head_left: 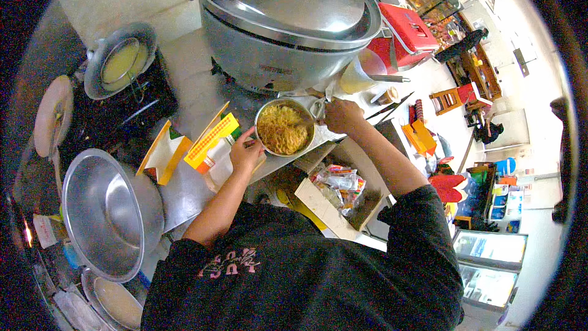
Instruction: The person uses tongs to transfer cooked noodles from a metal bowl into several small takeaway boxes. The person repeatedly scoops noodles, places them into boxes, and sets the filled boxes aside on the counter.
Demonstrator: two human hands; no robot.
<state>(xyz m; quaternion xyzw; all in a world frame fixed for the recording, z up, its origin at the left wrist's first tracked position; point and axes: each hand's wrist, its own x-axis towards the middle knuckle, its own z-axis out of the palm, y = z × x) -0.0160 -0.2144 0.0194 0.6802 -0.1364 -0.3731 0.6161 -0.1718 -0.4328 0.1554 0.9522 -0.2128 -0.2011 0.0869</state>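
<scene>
A small round metal pot [264, 114] full of yellow noodles [283, 129] sits on the steel counter below a very large lidded aluminium pot [288, 24]. My left hand [245, 153] rests against the small pot's left rim, fingers curled on it. My right hand [342, 115] is closed on a utensil or handle at the pot's right rim; what it is cannot be made out.
An open yellow carton [209, 141] and an orange-and-white carton [162, 153] lie left of the pot. A big empty steel bowl [110, 214] sits lower left, a pan of pale liquid [122, 64] upper left. A box of packets [340, 187] is below; a red cooler [407, 30] stands behind.
</scene>
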